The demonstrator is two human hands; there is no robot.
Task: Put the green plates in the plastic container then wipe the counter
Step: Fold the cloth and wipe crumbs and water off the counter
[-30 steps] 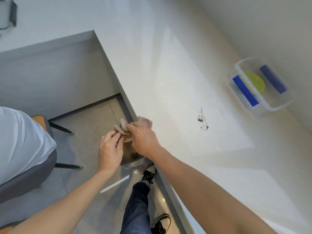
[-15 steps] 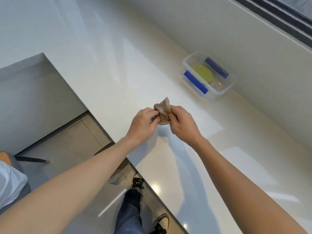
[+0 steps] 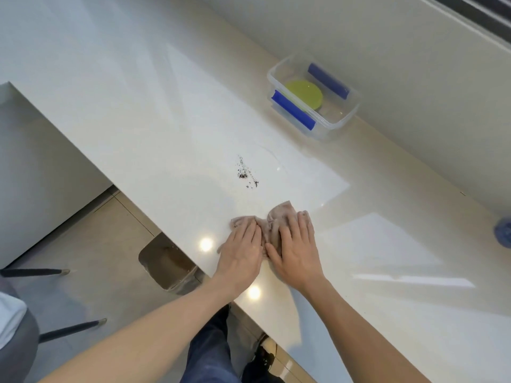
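A beige cloth [image 3: 279, 215] lies spread on the white counter [image 3: 166, 111] near its front edge. My left hand [image 3: 242, 248] and my right hand [image 3: 297, 251] press flat on it side by side, fingers straight. Beyond the cloth a patch of dark crumbs [image 3: 246, 174] lies on the counter. At the back by the wall stands the clear plastic container [image 3: 336, 121] with blue clips, and a green plate [image 3: 304, 95] lies inside it.
A bin [image 3: 168, 265] stands on the floor under the counter's edge. A chair with dark legs [image 3: 69, 330] is at the lower left. A blue object [image 3: 503, 232] shows at the right edge. My legs and shoes are below.
The cloth was bunched between both hands above the counter; now it lies spread flat on the counter with both palms pressing on it.
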